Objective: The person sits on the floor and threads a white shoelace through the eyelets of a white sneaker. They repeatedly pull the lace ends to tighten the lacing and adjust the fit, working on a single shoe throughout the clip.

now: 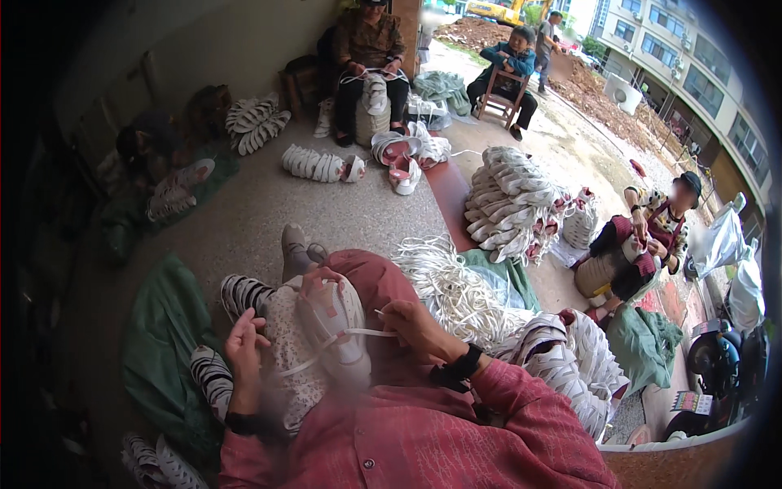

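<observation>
A white and pink shoe (352, 359) lies across my lap, over a flowered cloth-covered bundle (287, 338). From the shoe a flat white shoelace (368, 332) runs right to my right hand (414, 328), whose thumb and fingers are closed on it near its tip. To the left of the bundle, my left hand (244, 342) is raised with its fingers apart, holding nothing and not touching the shoe. Black bands circle both wrists. Stacks of striped white shoes (213, 379) lie left of that hand.
A heap of loose white laces (456, 285) lies right of my knee. Piled shoes (562, 359) sit by my right elbow, with a larger stack (509, 204) beyond. Green sacking (167, 326) spreads at left. Seated co-workers (652, 236) handle shoes nearby; a scooter (717, 367) stands far right.
</observation>
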`<state>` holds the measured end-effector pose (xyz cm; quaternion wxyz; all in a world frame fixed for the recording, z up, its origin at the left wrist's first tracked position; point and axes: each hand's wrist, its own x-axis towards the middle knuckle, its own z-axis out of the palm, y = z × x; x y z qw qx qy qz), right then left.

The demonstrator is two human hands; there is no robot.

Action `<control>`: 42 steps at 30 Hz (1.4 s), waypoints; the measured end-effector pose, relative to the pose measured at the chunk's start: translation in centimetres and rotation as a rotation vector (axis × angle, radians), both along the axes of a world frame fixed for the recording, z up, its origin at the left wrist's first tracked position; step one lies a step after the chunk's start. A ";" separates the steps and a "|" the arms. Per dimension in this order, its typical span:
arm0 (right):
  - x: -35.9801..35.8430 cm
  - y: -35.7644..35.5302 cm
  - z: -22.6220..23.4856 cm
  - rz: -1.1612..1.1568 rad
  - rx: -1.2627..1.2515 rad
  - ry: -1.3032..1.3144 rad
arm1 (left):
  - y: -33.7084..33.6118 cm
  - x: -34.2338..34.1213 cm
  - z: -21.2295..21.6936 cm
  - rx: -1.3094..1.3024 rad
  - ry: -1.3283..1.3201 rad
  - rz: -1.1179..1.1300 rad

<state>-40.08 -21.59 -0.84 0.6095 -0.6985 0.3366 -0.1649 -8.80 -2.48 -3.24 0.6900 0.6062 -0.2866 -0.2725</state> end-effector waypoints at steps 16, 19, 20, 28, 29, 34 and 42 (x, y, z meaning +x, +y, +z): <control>-35.5 -17.6 -2.4 -0.971 0.440 -0.937 | 24.6 12.4 -11.4 -0.173 0.450 0.424; -33.9 -18.7 -3.7 -1.046 0.611 -0.924 | 30.5 16.3 -11.9 -0.210 0.455 0.439; -35.8 -18.2 -3.5 -0.999 0.636 -0.930 | 29.9 16.0 -12.7 -0.222 0.526 0.470; -30.6 -16.8 -3.9 -0.939 0.841 -0.887 | 32.2 16.0 -11.3 -0.163 0.661 0.832; -30.2 -16.8 -4.0 -0.947 0.821 -0.879 | 32.0 16.2 -11.1 -0.141 0.644 0.836; -29.3 -17.3 -4.6 -1.059 0.694 -0.888 | 32.4 16.6 -10.1 -0.051 0.579 0.835; -34.0 -20.0 -5.5 -1.047 0.617 -0.820 | 30.2 18.9 -6.0 -0.011 0.376 0.535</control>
